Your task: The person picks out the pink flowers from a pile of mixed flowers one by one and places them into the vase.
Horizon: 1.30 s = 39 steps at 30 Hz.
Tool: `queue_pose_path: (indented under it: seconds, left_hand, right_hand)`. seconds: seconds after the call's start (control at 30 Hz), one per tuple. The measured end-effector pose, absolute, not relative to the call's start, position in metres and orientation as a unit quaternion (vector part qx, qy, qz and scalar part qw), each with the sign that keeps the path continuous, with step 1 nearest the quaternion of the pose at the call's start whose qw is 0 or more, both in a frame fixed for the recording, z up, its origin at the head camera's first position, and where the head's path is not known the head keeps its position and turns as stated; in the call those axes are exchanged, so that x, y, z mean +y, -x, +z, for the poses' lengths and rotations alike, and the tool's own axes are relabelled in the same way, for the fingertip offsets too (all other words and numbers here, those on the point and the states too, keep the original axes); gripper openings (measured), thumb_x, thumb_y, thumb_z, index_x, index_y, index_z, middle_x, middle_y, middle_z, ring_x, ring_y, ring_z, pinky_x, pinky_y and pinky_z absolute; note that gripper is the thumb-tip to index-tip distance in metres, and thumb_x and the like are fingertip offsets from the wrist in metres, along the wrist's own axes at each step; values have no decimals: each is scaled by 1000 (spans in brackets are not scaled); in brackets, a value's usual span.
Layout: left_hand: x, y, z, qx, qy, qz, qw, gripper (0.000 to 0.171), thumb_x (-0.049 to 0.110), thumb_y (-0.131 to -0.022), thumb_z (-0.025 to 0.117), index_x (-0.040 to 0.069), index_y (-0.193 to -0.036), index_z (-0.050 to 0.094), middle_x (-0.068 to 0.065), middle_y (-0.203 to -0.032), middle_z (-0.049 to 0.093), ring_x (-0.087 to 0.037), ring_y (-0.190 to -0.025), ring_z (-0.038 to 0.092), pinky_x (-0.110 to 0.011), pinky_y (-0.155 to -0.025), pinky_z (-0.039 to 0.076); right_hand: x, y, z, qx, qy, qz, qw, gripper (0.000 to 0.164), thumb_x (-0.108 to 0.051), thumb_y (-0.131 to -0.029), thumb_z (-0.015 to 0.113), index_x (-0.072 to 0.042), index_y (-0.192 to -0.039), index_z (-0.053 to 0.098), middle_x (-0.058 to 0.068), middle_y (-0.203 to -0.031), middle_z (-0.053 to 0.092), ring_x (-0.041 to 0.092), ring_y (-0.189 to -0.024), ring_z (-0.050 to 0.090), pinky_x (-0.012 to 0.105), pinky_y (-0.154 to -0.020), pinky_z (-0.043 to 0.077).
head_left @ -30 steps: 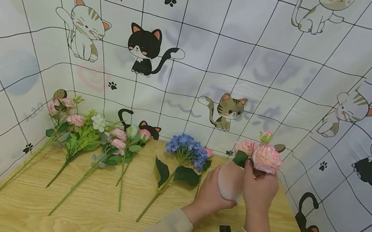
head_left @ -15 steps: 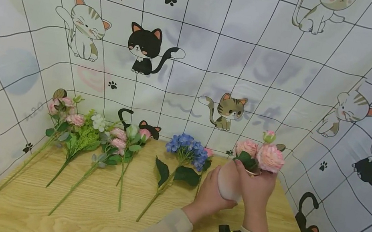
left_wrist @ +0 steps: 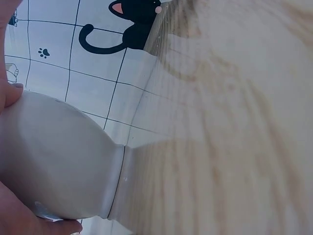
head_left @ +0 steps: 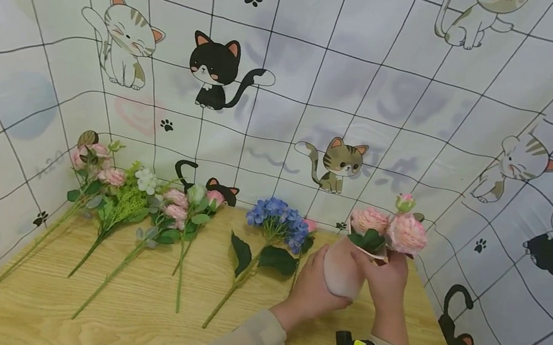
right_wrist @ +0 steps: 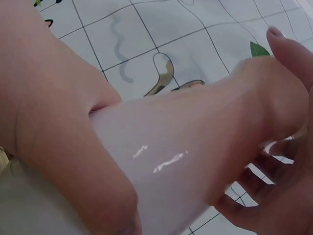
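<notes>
A pale, glossy vase (head_left: pixel 343 273) is tilted over the table, its mouth toward the back right. My left hand (head_left: pixel 311 289) grips its rounded body, and the left wrist view shows the vase's foot (left_wrist: pixel 115 183) close to the tabletop. My right hand (head_left: pixel 390 287) is at the neck, thumb near the rim; in the right wrist view its curled fingers (right_wrist: pixel 261 181) hold the narrow end of the vase (right_wrist: pixel 171 152). From the mouth stand pink peonies (head_left: pixel 408 234) with a green bud and dark green leaves (head_left: pixel 369 240); their stems are hidden inside.
A blue hydrangea (head_left: pixel 276 221) lies left of the vase. Further left are several flower stems, including pink blooms (head_left: pixel 113 177), a green-leafed sprig (head_left: pixel 129 212) and a white-green bud (head_left: pixel 197 195). Cat-patterned cloth (head_left: pixel 292 72) encloses the wooden table (head_left: pixel 132 330).
The peonies have shifted slightly right at the vase mouth, and its rim now shows. My right hand has slid from the blooms down to the neck. My left hand stays put.
</notes>
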<state>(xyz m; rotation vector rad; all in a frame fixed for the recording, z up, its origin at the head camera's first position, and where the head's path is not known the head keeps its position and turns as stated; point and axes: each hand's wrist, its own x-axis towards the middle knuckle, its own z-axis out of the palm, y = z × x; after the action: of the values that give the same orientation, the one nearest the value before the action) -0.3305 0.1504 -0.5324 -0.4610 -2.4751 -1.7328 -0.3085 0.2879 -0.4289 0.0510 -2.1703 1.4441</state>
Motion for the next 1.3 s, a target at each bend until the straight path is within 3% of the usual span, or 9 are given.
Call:
queue_pose_path:
  seconds: [0.17, 0.37, 0.7, 1.07, 1.3]
  left_hand:
    - [148, 332, -531, -809, 155, -565, 45, 127, 46, -71, 98, 27, -170, 21, 0, -162, 44, -20, -132, 57, -45, -105, 55]
    - [147, 333, -532, -808, 158, -565, 51, 128, 45, -70, 99, 27, -169, 22, 0, -160, 46, -20, -131, 57, -44, -104, 55]
    - [148, 333, -533, -807, 168, -562, 65, 127, 41, -69, 99, 21, -169, 23, -4, -160, 47, -21, -130, 58, -43, -103, 55]
    - [149, 334, -534, -815, 162, -553, 58, 128, 42, -67, 99, 24, -169, 23, -1, -161, 45, -19, -129, 56, -41, -104, 54]
    - [150, 333, -533, -819, 161, -548, 56, 128, 43, -68, 99, 23, -169, 23, -2, -161, 45, -18, -128, 56, -41, -103, 55]
  right_hand:
    - [294, 315, -433, -795, -40, 577, 182, 82, -2, -92, 76, -7, -164, 36, -4, -153, 47, -2, -126, 48, 7, -90, 49]
    - [292, 322, -442, -794, -55, 582, 167, 77, 1, -90, 76, -2, -158, 40, -23, -132, 53, -4, -119, 53, 7, -92, 49]
    - [285, 328, -455, -777, -50, 597, 193, 72, 5, -86, 80, -4, -150, 49, -19, -131, 59, -3, -120, 58, 9, -100, 46]
    - [280, 329, -461, -771, -6, 600, 213, 80, 2, -84, 85, -5, -154, 47, -15, -133, 57, 2, -119, 57, 9, -99, 45]
    - [279, 329, -459, -783, 10, 591, 193, 86, -5, -87, 86, -11, -160, 41, -12, -140, 53, 2, -122, 54, 8, -98, 43]
